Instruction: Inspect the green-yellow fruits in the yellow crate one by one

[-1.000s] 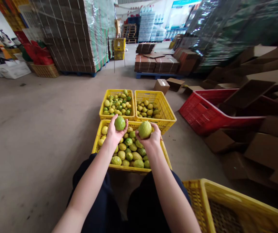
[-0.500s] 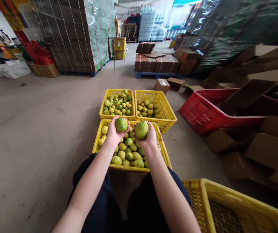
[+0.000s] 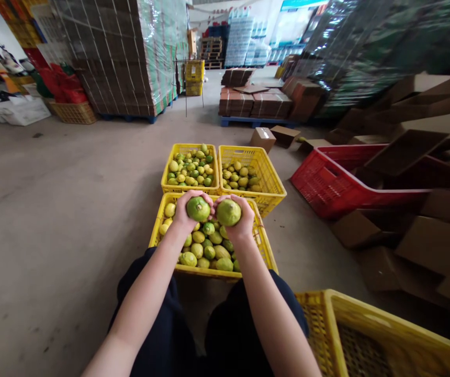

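My left hand is closed round a green lemon, its stem end turned up toward me. In my right hand sits a yellower-green lemon, with the fingers wrapped behind it. Both hands are side by side above the near yellow crate, fingertips close together. Yellow and green lemons fill that crate, and my hands and forearms hide part of them.
Behind stand two more yellow crates, the left one fuller than the right one. A yellow crate is at my lower right. A red crate with cardboard boxes lies to the right. Flat cardboard stacks rest on a pallet ahead.
Both lemons have been turned in my hands, so that different sides face me. My hands have moved slightly closer together.
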Tool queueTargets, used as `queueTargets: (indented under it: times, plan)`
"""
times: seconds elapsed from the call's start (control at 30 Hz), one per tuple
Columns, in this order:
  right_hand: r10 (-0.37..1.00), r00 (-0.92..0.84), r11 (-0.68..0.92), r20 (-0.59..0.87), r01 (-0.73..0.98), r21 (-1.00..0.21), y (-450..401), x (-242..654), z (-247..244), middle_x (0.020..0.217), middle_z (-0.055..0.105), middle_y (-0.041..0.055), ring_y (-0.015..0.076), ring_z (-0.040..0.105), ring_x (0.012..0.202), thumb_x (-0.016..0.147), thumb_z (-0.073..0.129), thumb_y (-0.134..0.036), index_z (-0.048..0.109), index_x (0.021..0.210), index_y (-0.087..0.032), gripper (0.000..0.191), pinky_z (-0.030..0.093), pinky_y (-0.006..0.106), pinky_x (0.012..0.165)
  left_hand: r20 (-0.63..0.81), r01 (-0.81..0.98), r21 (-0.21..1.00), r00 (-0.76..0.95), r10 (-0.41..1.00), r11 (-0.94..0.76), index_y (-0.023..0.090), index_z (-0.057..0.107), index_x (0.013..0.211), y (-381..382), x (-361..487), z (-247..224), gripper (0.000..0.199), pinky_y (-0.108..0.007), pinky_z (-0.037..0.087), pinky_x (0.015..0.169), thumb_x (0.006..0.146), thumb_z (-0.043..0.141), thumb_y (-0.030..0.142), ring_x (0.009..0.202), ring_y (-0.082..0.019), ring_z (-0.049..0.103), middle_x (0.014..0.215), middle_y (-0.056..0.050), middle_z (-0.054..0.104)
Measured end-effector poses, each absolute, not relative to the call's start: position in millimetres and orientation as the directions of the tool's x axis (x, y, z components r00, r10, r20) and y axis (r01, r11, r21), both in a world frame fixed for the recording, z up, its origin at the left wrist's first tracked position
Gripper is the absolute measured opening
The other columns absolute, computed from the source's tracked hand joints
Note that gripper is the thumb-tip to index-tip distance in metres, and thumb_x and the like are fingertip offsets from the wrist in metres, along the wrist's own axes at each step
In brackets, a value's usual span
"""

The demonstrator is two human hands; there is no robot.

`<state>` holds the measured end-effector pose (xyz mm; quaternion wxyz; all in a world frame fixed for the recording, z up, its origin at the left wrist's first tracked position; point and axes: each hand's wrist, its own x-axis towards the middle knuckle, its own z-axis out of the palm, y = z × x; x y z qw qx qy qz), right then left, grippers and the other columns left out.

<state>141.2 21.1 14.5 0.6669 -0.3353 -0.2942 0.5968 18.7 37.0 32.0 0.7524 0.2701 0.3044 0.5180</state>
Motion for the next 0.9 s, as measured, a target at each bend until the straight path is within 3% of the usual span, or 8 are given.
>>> queueTargets:
  times: [0.33, 0.6, 0.9]
  plan:
    - [0.952, 0.195, 0.296, 0.235, -0.393, -0.871, 17, 141, 10, 0.058, 0.064, 0.0027, 0.0265, 0.069, 0.08, 0.069, 0.063, -0.032, 0.063, 0.054, -0.026, 0.016, 0.057, 0.038, 0.07, -0.11, -0.547, 0.794, 0.301, 0.947, 0.266, 0.017, 0.062, 0.048, 36, 11, 29, 0.025, -0.025, 0.039, 0.034, 0.068, 0.052, 0.027, 0.042, -0.016, 0.055, 0.052, -0.006, 0.058]
    - [0.929, 0.155, 0.369, 0.335, -0.366, -0.854, 20, 138, 8, 0.055, 0.067, 0.0033, 0.0218, 0.064, 0.058, 0.074, 0.053, -0.034, 0.07, 0.054, -0.024, 0.028, 0.053, 0.033, 0.055, -0.106, -0.538, 0.804, 0.292, 0.95, 0.255, 0.017, 0.061, 0.051, 38, 9, 25, 0.021, -0.024, 0.04, 0.035, 0.066, 0.056, 0.03, 0.043, -0.015, 0.055, 0.053, -0.004, 0.058]
    - [0.922, 0.147, 0.387, 0.358, -0.32, -0.865, 20, 140, 9, 0.056, 0.068, 0.003, 0.0214, 0.065, 0.056, 0.073, 0.055, -0.036, 0.068, 0.053, -0.023, 0.028, 0.055, 0.034, 0.059, -0.059, -0.519, 0.822, 0.33, 0.942, 0.233, 0.015, 0.065, 0.05, 38, 7, 24, 0.025, -0.024, 0.042, 0.034, 0.063, 0.06, 0.036, 0.043, -0.015, 0.056, 0.053, -0.004, 0.06]
